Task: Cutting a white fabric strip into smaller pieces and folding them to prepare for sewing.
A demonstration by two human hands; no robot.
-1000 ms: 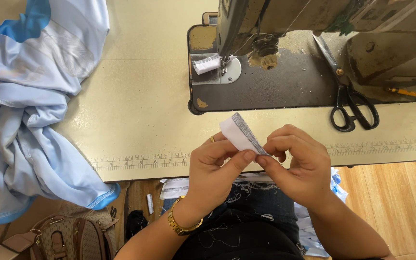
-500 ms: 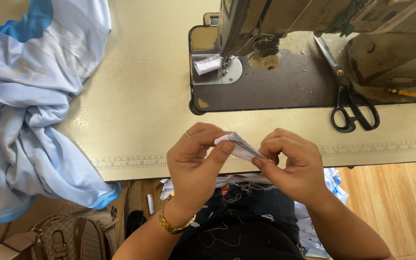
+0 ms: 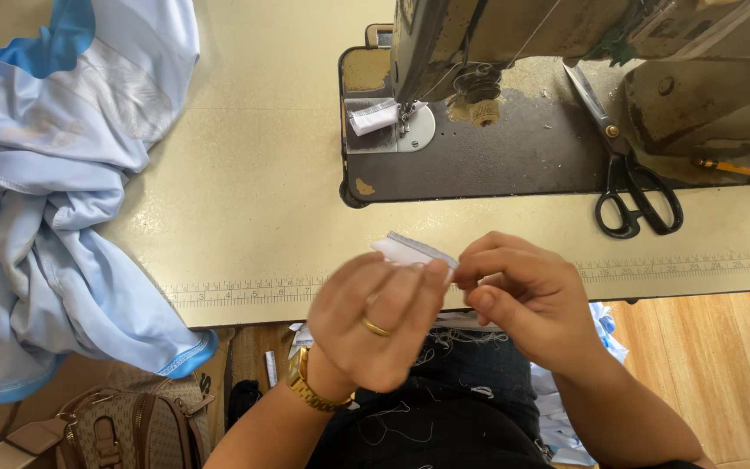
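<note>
I see a pale cream desk [image 3: 262, 174] filling most of the frame, with a printed ruler strip along its near edge. At the left, a heap of light blue cloth [image 3: 54, 191] spills over that edge. At the upper right, a sewing machine [image 3: 566, 52] sits on its dark bed (black scissors [image 3: 627, 174] lie there, a small white scrap [image 3: 373, 115] under the needle).

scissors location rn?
The black-handled metal scissors lie in the right part of the head view, on the sewing machine's dark bed, handles over the cream table, beside the orange pencil.
</note>
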